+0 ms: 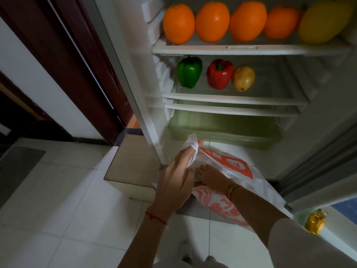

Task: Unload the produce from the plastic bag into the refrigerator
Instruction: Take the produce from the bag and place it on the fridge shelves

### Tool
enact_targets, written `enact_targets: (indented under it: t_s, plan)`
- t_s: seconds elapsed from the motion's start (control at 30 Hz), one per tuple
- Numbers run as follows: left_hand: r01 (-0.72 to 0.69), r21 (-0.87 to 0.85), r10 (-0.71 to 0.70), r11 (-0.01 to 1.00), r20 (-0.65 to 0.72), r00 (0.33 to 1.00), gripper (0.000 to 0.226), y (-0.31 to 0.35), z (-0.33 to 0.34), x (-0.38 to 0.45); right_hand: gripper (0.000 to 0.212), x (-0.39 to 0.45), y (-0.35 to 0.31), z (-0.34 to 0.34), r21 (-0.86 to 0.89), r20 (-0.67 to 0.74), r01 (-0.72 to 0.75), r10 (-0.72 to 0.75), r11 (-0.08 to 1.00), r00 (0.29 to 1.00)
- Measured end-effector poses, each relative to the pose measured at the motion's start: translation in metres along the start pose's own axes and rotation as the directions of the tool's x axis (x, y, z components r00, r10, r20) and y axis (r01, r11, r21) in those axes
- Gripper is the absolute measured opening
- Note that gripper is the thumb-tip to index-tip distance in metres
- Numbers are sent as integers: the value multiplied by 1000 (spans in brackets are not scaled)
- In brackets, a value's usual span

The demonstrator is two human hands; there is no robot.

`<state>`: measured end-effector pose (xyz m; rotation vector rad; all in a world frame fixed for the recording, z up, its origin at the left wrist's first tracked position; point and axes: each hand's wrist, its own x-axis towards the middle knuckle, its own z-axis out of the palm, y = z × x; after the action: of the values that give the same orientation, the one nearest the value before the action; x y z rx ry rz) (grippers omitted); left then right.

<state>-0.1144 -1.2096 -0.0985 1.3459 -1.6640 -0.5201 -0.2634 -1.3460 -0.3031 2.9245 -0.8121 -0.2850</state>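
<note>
Left grip (178, 171) pinching bag (228, 190) handle, lifted. Right grip (207, 174) down inside the mouth, just beside the left; fingers hidden, state unclear. Produce unseen, somewhere below the right grip.

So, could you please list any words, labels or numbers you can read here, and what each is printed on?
Nothing can be read with confidence.
Plastic bag: red panel with one white character in a frame, too blurred to read.
Same bag, lower fold: large red characters, crumpled and partly hidden by the right hand.
Refrigerator: no label or brand visible on its shelves.
</note>
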Motion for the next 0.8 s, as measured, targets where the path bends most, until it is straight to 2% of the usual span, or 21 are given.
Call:
enact_targets:
  t_s: [0.2, 0.37, 0.47, 0.57, 0.63, 0.7, 0.8]
  plan:
    - [16, 3, -16, 1000, 44, 999, 55, -3, 5, 1, 52, -1, -1, 9, 11, 31, -57, 57, 998, 998]
    - [31, -34, -30, 999, 37, 999, 61, 0, 5, 6, 46, -1, 0, 7, 90, 55, -89, 85, 992, 995]
    - [28, -61, -26, 998, 37, 999, 64, 4, 2, 10, 45, -5, 2, 2, 186, 39, -114, 109, 976, 993]
    - [17, -58, -15, 998, 40, 999, 68, 10, -2, 13, 55, -11, 6, -4, 245, -53, -150, 168, 958, 984]
    - [27, -23, -26, 999, 45, 999, 66, 13, -4, 16, 53, -14, 9, -13, 357, -99, -201, 251, 912, 963]
    - [32, -34, -31, 999, 47, 998, 63, 15, -2, 19, 48, -19, 10, -27, 498, -84, -276, 363, 822, 928]
    - [28, -7, -28, 1000, 51, 998, 61, 19, 2, 26, 43, -32, 3, -58, 744, -2, -354, 531, 567, 847]
